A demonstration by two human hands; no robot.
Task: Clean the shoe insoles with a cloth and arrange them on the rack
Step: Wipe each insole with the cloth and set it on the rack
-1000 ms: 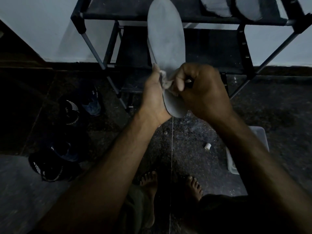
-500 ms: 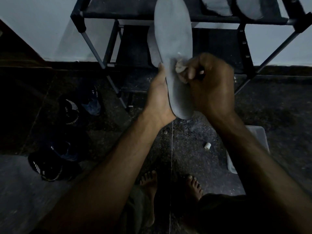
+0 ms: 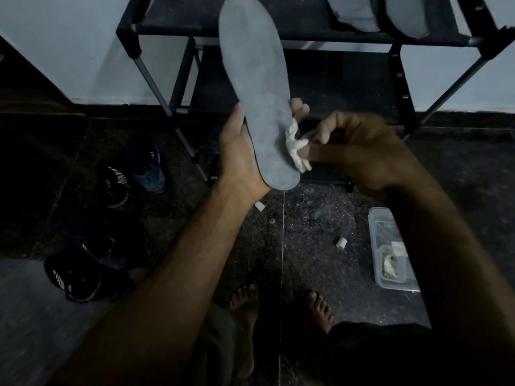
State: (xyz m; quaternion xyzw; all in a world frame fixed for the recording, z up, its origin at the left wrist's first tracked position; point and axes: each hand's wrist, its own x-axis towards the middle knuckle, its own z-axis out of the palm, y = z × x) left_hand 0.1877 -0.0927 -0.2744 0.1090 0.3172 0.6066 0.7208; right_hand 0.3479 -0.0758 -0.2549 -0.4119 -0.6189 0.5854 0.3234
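Head view: your left hand (image 3: 239, 160) gripped the grey insole (image 3: 255, 87) at its heel, upright before the rack (image 3: 292, 32). Your right hand (image 3: 359, 154) fingers pinched the cloth (image 3: 295, 149) against its edge. Insole probably light, flexible; hold the heel.

insoles 3 (image 3: 253, 87) | shoes 4 (image 3: 115, 185) | white plugs 2 (image 3: 341, 242) | cloth 1 (image 3: 296, 147)
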